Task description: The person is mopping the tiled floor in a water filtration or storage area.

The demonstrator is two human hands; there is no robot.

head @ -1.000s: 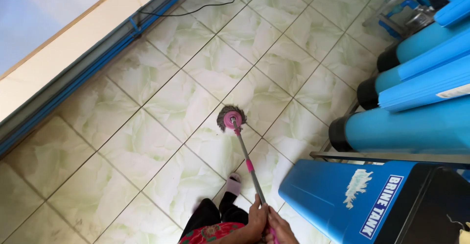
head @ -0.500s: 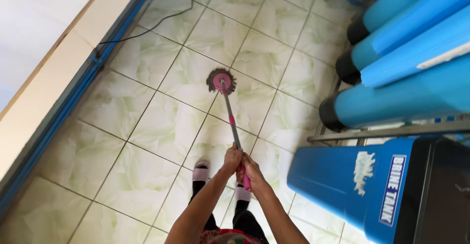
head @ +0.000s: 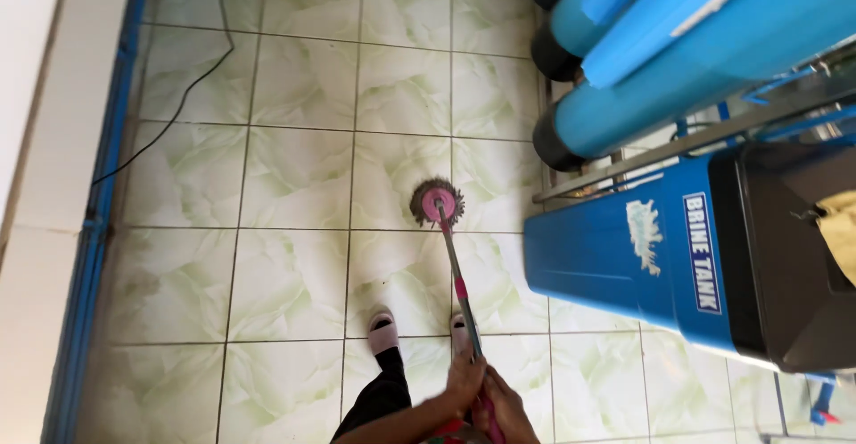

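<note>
Both hands [head: 481, 395] are clenched round the mop handle [head: 459, 288]. The mop head [head: 437, 203] sits just left of the blue tank [head: 624, 248], so a wide swing could whack it.

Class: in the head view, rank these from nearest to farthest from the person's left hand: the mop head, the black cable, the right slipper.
From the left hand:
1. Right slipper, just above the hand, beside the mop pole.
2. Mop head, mid-floor, at the pole's far end.
3. Black cable, upper left, near the wall.
</note>
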